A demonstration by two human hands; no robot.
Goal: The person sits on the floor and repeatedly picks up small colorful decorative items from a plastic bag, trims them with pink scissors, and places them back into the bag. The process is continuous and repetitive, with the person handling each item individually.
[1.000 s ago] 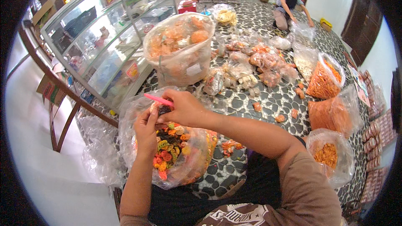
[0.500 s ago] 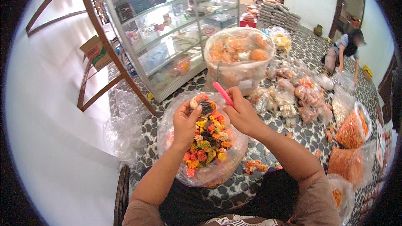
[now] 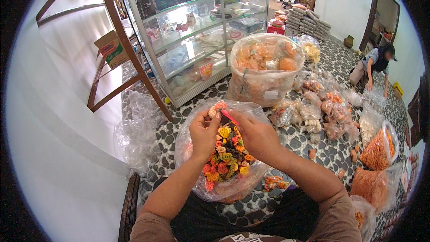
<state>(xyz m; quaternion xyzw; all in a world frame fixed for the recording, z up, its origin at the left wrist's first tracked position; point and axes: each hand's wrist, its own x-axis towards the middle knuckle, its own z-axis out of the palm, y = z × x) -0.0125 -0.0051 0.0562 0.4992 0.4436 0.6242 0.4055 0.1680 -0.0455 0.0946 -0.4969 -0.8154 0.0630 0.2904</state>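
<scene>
An open clear plastic bag [image 3: 184,150] stands between my legs, filled with curly crackers [image 3: 227,157] in red, yellow, green, orange and black. Above its far side my left hand [image 3: 204,133] is closed, with pale and pink curly crackers [image 3: 219,106] at its fingertips. My right hand [image 3: 258,138] is closed around a slim pink stick-like tool [image 3: 230,117]. The tool's visible end points at the left fingertips, almost meeting them. What kind of tool it is, I cannot tell. The fingers hide its other end.
A large sack of packed orange snacks [image 3: 257,80] stands ahead, beside a glass display cabinet [image 3: 197,40]. Small filled bags [image 3: 333,110] lie to the right, and bags of orange snacks [image 3: 376,152] stand near the rim. A person [image 3: 376,65] crouches at far right. Loose crackers [image 3: 274,182] lie nearby.
My right hand has turned and come in toward the left, bringing the pink tool lower and up to the left fingertips. The whole view has shifted slightly.
</scene>
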